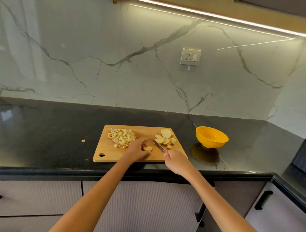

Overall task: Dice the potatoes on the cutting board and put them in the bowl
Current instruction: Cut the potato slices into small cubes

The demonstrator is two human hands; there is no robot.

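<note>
Two bare forearms reach up from the bottom of the frame over pale ribbed cabinet doors (145, 203) to the black counter (43, 128). The left hand (137, 149), just below centre, curls loosely over a potato slice (147, 148) on the near part of the board (112, 154), fingertips and thumb pinching the slice at its edges and holding it flat against the wood. To its right, the right hand (175, 160) is clenched around the handle of a knife (159, 147), fingers wrapped so that little of the handle shows; the blade angles up and left, its tip touching the near edge of the pile of slices (165, 139) at the board's right end. Whether the blade rests on the wood I cannot tell. At the board's upper left lies a heap of dice (121, 137), just beside the left hand's knuckles. One stray bit (83, 140) lies on the counter left of the board. Right of the board, apart from it, stands the yellow bowl (211, 136); nothing in it shows from here. Behind everything rises the marble wall (99, 52), with a socket (190, 57) above the board's right end and a light strip (214, 15) along the top right.
</note>
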